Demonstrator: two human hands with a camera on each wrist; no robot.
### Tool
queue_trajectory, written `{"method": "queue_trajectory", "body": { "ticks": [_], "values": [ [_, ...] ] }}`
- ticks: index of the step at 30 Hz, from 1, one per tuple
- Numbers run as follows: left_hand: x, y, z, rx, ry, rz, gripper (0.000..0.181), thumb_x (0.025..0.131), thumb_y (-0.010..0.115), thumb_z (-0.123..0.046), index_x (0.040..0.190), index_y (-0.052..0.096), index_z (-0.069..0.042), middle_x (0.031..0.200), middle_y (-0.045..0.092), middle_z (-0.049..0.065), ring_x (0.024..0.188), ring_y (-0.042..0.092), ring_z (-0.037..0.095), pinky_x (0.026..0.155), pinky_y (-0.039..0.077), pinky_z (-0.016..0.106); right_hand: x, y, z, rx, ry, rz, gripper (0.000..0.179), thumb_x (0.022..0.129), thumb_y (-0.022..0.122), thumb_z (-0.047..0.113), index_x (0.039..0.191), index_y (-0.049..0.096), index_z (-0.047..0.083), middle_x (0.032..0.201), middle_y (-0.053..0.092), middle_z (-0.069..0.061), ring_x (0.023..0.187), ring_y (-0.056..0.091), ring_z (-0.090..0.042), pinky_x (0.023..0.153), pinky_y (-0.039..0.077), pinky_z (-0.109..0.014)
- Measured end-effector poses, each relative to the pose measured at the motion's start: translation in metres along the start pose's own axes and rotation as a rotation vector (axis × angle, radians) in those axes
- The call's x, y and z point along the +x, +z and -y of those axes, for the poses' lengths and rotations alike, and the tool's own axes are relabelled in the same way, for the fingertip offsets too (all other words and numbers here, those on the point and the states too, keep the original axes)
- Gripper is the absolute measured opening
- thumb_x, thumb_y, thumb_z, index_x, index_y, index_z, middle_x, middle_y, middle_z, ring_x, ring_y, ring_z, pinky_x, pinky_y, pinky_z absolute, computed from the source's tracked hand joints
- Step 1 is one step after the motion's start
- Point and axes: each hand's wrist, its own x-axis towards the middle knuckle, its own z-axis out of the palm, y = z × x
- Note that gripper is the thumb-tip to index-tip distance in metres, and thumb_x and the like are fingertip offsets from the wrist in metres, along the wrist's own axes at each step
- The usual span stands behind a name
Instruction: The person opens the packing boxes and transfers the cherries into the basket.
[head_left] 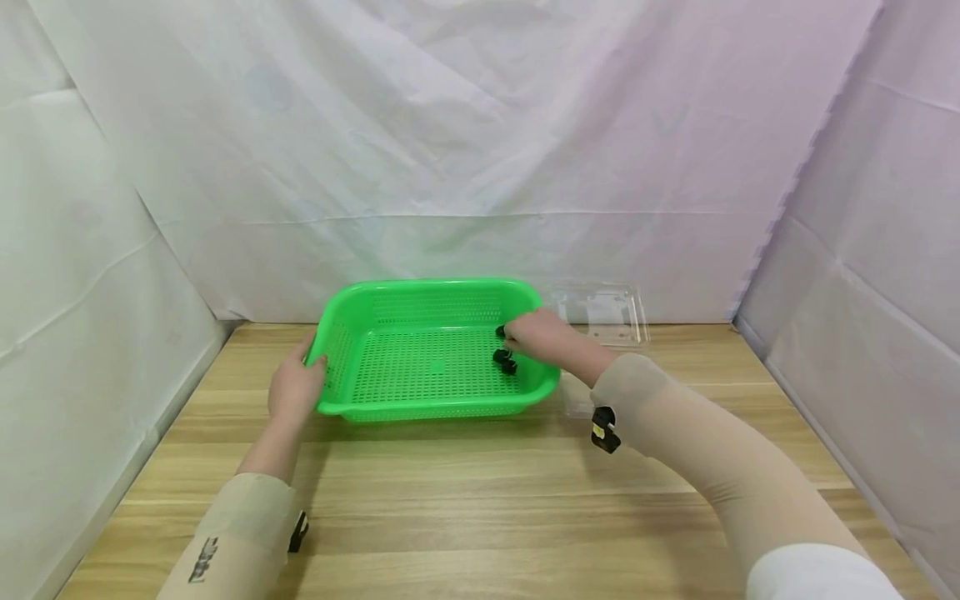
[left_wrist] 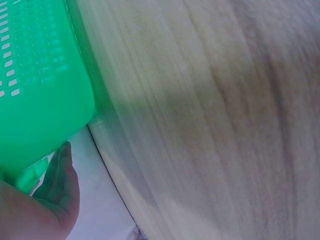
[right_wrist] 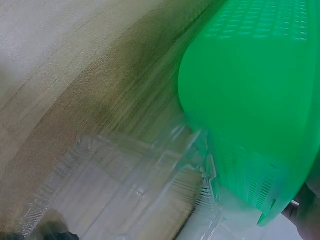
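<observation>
Left hand (head_left: 295,385) grips perforated green basket (head_left: 427,407)
Right hand (head_left: 542,335) is inside, by black objects (head_left: 502,357); its grip I cannot tell.

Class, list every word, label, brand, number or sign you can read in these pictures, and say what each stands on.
No text is clearly readable.
Left sleeve: dark lettering, too blurred to read.
Right wrist's black device: yellow mark, too small.
Back sheet: V-like mark, too faint.

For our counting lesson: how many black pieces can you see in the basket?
3 visible: one black piece beside the right hand, another nearer the camera, and a third close by it, all within the basket. The hand may hide more.
</observation>
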Motion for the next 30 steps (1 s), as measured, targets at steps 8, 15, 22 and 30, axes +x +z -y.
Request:
{"method": "queue_trajectory", "body": {
  "ticks": [8, 15, 22, 30],
  "values": [
    [0.000, 0.000, -0.002, 0.000, 0.000, 0.004, 0.055, 0.104, 0.040, -0.027, 0.156, 0.022, -0.017, 0.153, 0.031, 0.023, 0.100, 0.053, 0.038, 0.070, 0.041, 0.040, 0.000, -0.002, 0.003, -0.021, 0.001, 0.046, 0.040, 0.097, 0.062, 0.028, 0.064, 0.042, 0.018, 0.057, 0.036, 0.006, 0.055, 0.031, -0.012, 0.060, 0.030, -0.030],
    [0.000, -0.001, -0.003, -0.006, -0.005, 0.009, 0.056, 0.104, 0.039, -0.026, 0.156, 0.022, -0.016, 0.154, 0.030, 0.022, 0.112, 0.049, 0.042, 0.081, 0.042, 0.048, -0.001, -0.005, 0.007, -0.038, 0.023, 0.080, 0.041, 0.097, 0.062, 0.029, 0.064, 0.040, 0.018, 0.057, 0.033, 0.005, 0.056, 0.029, -0.013, 0.066, 0.029, -0.033],
    [-0.002, -0.002, -0.003, -0.024, -0.014, 0.015, 0.056, 0.104, 0.040, -0.026, 0.156, 0.021, -0.015, 0.152, 0.032, 0.024, 0.106, 0.051, 0.040, 0.078, 0.042, 0.046, -0.003, -0.005, 0.004, -0.045, -0.007, 0.052, 0.042, 0.097, 0.062, 0.027, 0.063, 0.038, 0.018, 0.057, 0.031, 0.005, 0.054, 0.027, -0.011, 0.059, 0.028, -0.029],
    [-0.001, -0.002, -0.002, -0.023, -0.020, 0.022, 0.056, 0.105, 0.039, -0.027, 0.156, 0.021, -0.015, 0.154, 0.029, 0.023, 0.119, 0.046, 0.043, 0.086, 0.041, 0.052, -0.012, -0.010, 0.007, -0.056, -0.027, 0.023, 0.040, 0.096, 0.063, 0.027, 0.063, 0.042, 0.018, 0.057, 0.036, 0.006, 0.055, 0.032, -0.012, 0.064, 0.032, -0.033]
  ]
}}
